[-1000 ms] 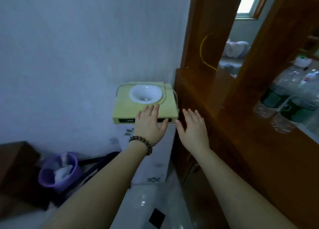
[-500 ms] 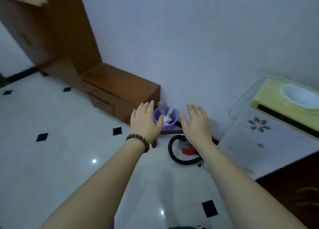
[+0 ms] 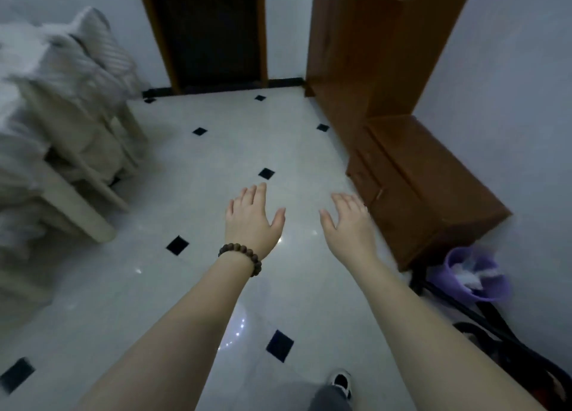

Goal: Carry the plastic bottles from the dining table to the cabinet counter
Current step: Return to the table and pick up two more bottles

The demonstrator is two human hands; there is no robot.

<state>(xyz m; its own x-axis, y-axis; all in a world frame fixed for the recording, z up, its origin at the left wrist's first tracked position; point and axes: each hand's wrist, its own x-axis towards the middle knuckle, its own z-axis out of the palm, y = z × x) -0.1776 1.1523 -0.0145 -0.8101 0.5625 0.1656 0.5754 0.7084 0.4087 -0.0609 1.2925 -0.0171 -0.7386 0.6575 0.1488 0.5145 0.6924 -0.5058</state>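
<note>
No plastic bottles were in view; the left hand (image 3: 252,217) and right hand (image 3: 349,221) were held over the tiled floor (image 3: 216,150) with fingers spread and empty, and light, slippery, easily dented bottles were judged best gripped mid-body.

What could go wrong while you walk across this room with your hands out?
The hose lies on the floor near the right foot, so a step that way might catch on it. The floor looks shiny and could be slippery. The right hand is close to the low cabinet and might bump its corner. Both hands, including the left hand, are open and carry no bottles.
</note>
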